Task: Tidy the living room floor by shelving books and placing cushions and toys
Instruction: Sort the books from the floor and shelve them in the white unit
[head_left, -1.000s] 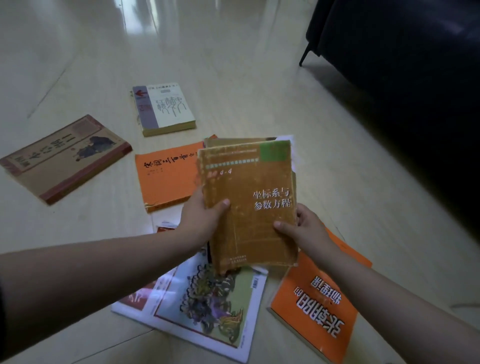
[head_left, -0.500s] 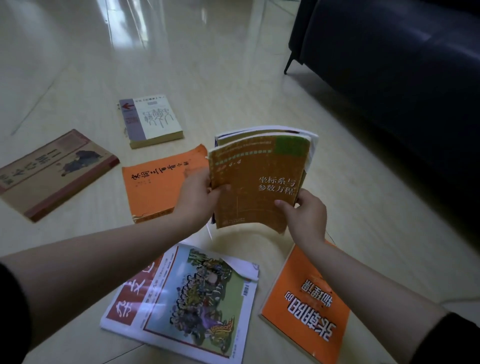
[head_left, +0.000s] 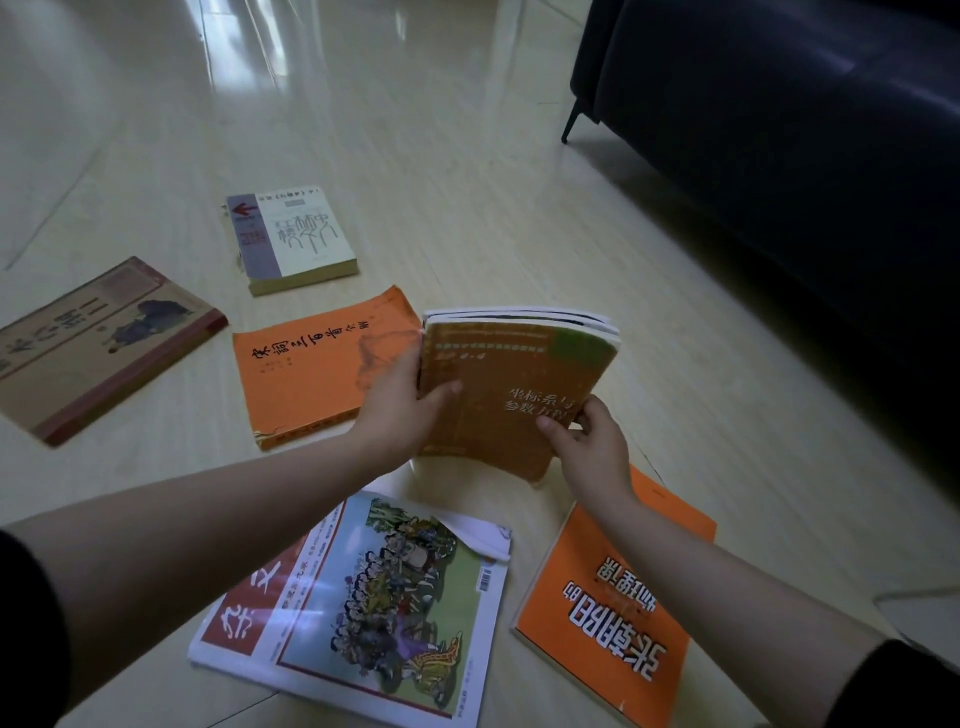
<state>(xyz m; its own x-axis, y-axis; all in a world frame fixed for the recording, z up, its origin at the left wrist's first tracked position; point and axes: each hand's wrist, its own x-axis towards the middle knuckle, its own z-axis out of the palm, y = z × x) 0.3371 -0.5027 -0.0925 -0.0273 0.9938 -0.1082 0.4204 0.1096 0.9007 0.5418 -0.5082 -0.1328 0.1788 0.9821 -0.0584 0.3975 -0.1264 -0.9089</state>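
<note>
I hold the stack of books (head_left: 519, 374) above the floor (head_left: 467, 182), mid-frame: left hand (head_left: 397, 410) with fingers curled round its 9 o'clock edge, right hand (head_left: 595, 449) pinching the 4 o'clock corner. I'd square the edges first, then add the orange book (head_left: 306, 374) at 9 o'clock.

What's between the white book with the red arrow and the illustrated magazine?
The head view shows an orange book with black calligraphy lying flat there, and the left forearm crosses that stretch too.
</note>
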